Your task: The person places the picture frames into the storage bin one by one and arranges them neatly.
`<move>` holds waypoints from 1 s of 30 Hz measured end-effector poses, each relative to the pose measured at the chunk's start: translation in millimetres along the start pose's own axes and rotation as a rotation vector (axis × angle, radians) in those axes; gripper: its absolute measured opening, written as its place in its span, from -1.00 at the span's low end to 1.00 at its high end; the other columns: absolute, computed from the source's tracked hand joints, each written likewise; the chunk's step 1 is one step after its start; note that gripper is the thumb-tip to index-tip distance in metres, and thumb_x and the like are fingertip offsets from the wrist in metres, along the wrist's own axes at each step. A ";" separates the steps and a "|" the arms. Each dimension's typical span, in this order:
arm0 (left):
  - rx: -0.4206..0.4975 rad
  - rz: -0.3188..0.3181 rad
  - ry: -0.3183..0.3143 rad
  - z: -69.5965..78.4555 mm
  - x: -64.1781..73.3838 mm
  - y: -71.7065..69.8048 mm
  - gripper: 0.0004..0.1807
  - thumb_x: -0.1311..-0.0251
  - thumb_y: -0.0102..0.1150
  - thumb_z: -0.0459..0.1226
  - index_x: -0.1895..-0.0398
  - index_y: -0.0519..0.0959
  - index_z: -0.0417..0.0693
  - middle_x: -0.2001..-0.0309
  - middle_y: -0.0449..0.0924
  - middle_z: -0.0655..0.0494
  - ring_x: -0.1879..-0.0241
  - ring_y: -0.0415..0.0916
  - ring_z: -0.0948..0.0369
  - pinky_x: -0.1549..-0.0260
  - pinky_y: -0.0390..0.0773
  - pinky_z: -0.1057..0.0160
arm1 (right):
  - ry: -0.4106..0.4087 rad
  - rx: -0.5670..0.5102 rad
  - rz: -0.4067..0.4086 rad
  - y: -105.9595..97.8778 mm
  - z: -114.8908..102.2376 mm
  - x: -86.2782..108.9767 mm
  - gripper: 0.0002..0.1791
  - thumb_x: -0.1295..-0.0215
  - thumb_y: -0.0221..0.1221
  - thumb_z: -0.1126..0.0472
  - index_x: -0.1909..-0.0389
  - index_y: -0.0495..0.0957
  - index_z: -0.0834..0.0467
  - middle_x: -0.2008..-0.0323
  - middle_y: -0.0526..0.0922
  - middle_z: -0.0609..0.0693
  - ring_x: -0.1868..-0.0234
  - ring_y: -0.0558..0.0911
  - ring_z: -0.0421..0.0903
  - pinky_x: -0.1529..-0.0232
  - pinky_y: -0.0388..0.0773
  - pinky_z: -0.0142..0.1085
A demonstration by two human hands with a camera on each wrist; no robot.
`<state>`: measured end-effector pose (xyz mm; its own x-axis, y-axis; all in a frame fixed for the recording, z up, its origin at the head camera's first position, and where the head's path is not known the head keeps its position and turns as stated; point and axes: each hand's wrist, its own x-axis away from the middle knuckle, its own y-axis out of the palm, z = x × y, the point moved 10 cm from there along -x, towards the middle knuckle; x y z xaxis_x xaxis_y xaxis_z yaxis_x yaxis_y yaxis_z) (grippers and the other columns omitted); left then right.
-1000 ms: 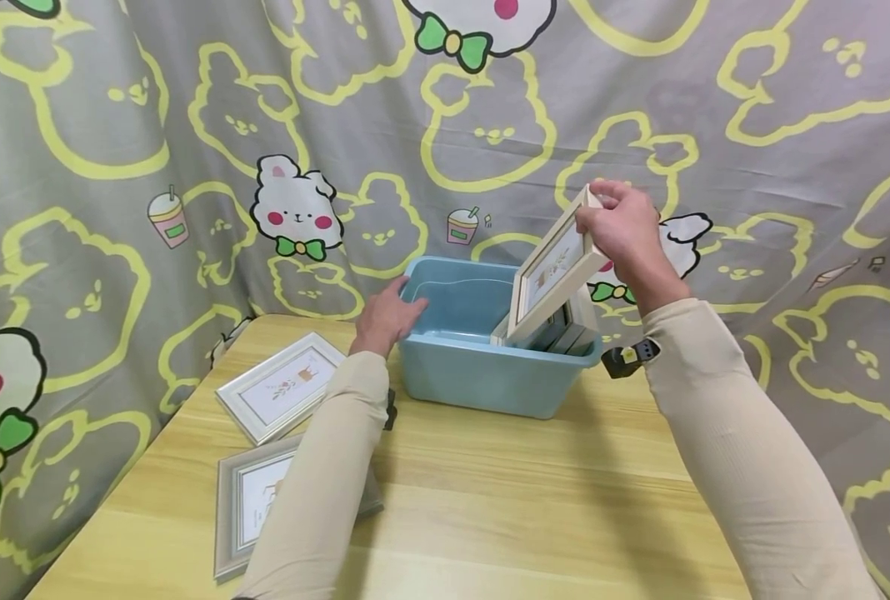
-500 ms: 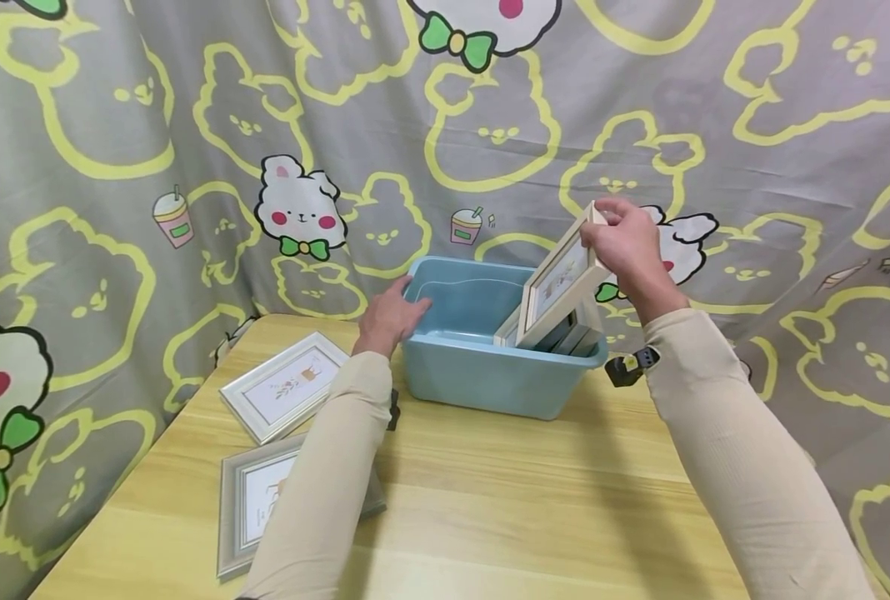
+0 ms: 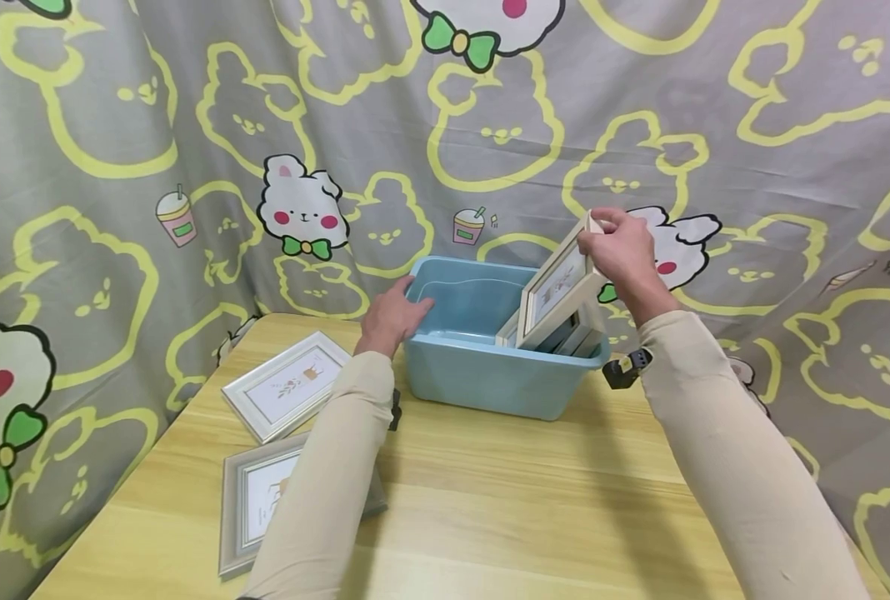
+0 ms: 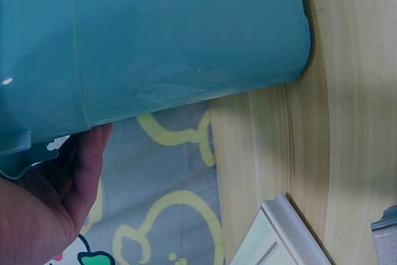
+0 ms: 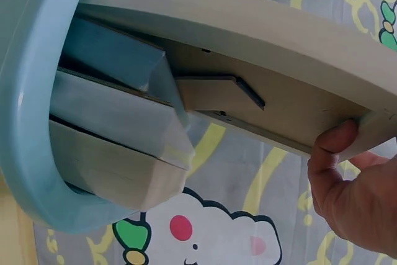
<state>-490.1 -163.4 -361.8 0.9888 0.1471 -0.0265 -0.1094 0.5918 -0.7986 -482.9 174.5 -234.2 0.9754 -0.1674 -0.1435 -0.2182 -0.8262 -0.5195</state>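
Cream frame: here it is, a cream rectangular picture frame [image 3: 557,287] with a stepped border and a pale sheet printed with a small sprig; round the back, the right wrist view catches a flat brown backing board [image 5: 291,103] and a tan stand flap [image 5: 214,94] edged in dark.
Where it sits: on a steep slant, lower end inside a light-blue rectangular plastic bin [image 3: 482,383], upper end well above the rim.
Right hand: the right hand [image 3: 625,254] has that raised end, thumb and fingers pinching it; from there the cream frame slopes down and leftward into the bin.
Left hand: across the way, the left hand [image 3: 392,317] grips the bin's left rim, fingers against the outer wall; the cream frame is well apart from it, over at the bin's right side.
Bin's load: below the slanting frame, three stacked frame ends [image 5: 124,116], bluish, whitish and cream, crowd the bin's right end.
Bench: a yellowish wood-grain bench [image 3: 490,500] carries the bin, and left of it a white rectangular picture frame [image 3: 287,387] lies face up; nearer the person lies a grey rectangular picture frame [image 3: 257,500], partly covered by a beige left sleeve [image 3: 325,492].
Backdrop: a grey fabric curtain [image 3: 385,108], all yellow outlines and white rabbits, hangs behind.
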 end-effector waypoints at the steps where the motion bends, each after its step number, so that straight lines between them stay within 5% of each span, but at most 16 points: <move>1: 0.000 0.000 0.001 -0.1 -0.1 0.1 -0.23 -0.21 -0.08 0.27 -0.49 0.10 0.36 -0.43 0.26 -0.08 -0.33 0.32 -0.09 -0.13 0.43 -0.08 | 0.000 0.000 -0.001 1.2 0.8 -0.4 -0.32 -0.21 0.05 0.17 -0.42 0.27 -0.03 -0.37 0.37 0.13 -0.21 0.44 0.06 -0.15 0.51 -0.07; 30: 0.010 0.016 0.005 -0.2 0.0 -0.4 -0.24 -0.20 -0.05 0.26 -0.47 0.14 0.33 -0.40 0.30 -0.09 -0.29 0.36 -0.09 -0.10 0.46 -0.07 | 0.068 0.087 -0.092 29.2 25.2 -5.7 -0.24 -0.20 0.14 0.18 -0.47 0.19 -0.03 -0.33 0.37 0.23 -0.12 0.48 0.11 -0.09 0.53 -0.08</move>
<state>-490.1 -163.8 -361.6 0.9874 0.1525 -0.0428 -0.1265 0.5970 -0.7922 -495.7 164.9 -269.7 0.9906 -0.1322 -0.0360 -0.1272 -0.7906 -0.5989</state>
